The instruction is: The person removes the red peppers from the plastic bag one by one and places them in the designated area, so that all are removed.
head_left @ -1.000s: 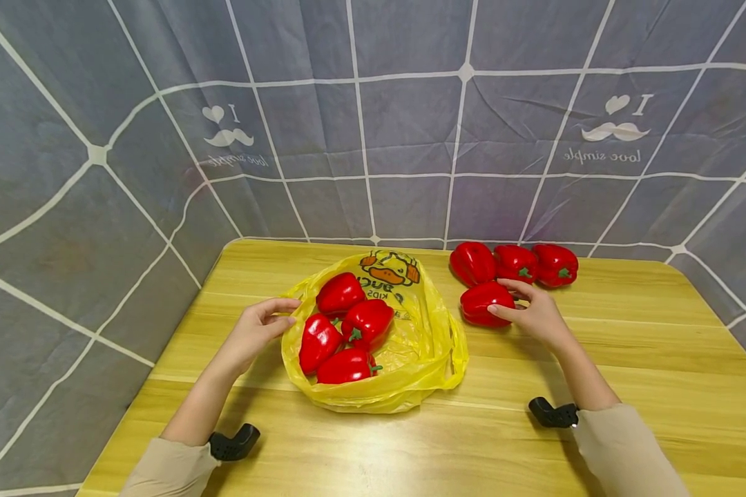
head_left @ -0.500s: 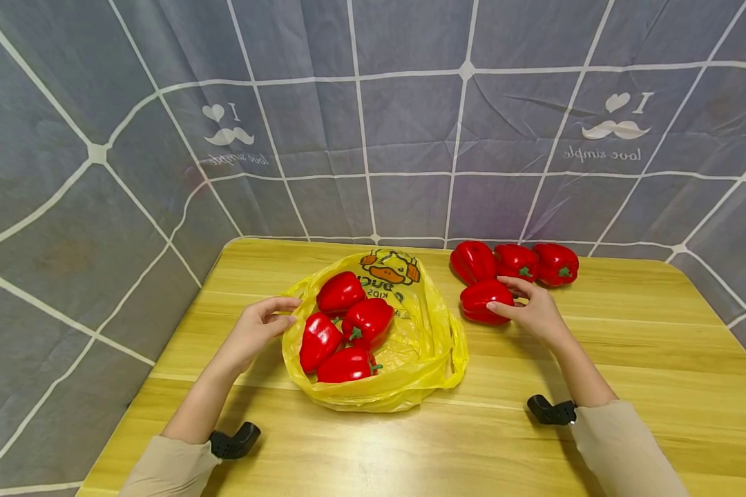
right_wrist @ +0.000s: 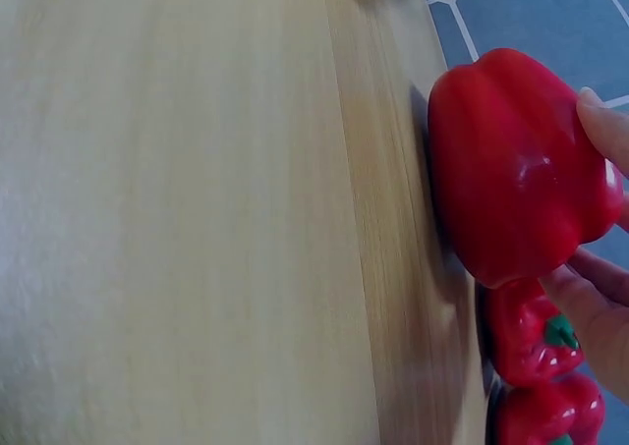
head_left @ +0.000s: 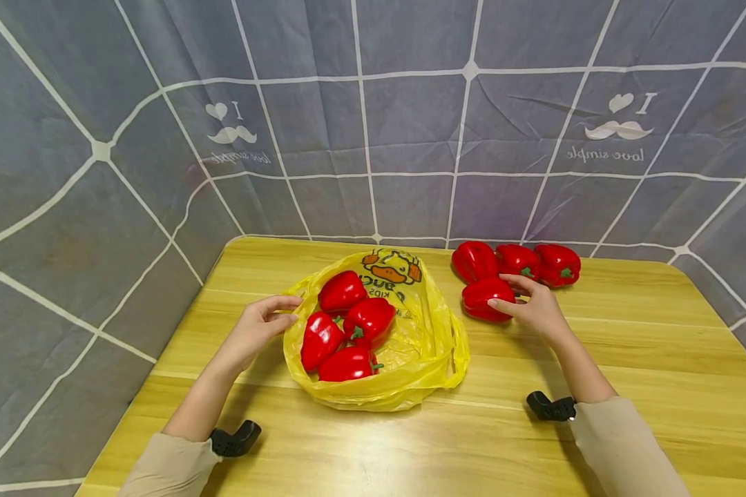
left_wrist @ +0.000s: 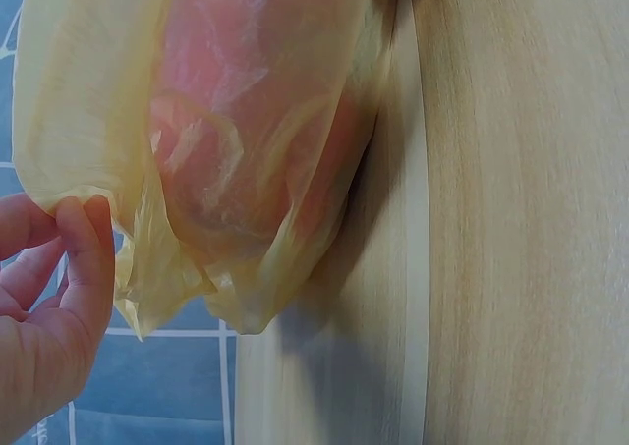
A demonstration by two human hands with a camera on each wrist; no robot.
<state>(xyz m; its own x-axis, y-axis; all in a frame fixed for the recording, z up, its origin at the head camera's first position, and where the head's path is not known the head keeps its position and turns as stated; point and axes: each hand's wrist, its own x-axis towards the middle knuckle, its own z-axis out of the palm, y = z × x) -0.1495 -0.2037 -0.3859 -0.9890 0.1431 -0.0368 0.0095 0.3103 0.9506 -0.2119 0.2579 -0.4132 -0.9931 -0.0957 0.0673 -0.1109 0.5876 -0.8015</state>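
Observation:
My left hand (head_left: 259,331) pinches the left rim of a yellow plastic bag (head_left: 391,397) printed with a duck; the left wrist view shows thumb and finger on the thin film (left_wrist: 88,101). Several red bell peppers (head_left: 369,321) lie inside the open bag. My right hand (head_left: 534,307) grips another red bell pepper (head_left: 486,298) at its stem end, thumb on the near side and fingers on the far side. In the right wrist view this pepper (right_wrist: 521,170) lies on its side, and whether it touches the table is hard to tell.
Three more red bell peppers (head_left: 518,262) lie in a row behind the right hand, along the back of the wooden table (head_left: 634,345). A grey curtain (head_left: 410,138) with white lines hangs behind the table. Black wrist cameras (head_left: 236,440) sit on both forearms.
Both hands keep their holds on the bag rim and the pepper. Only a very slight shift of the whole head view is visible.

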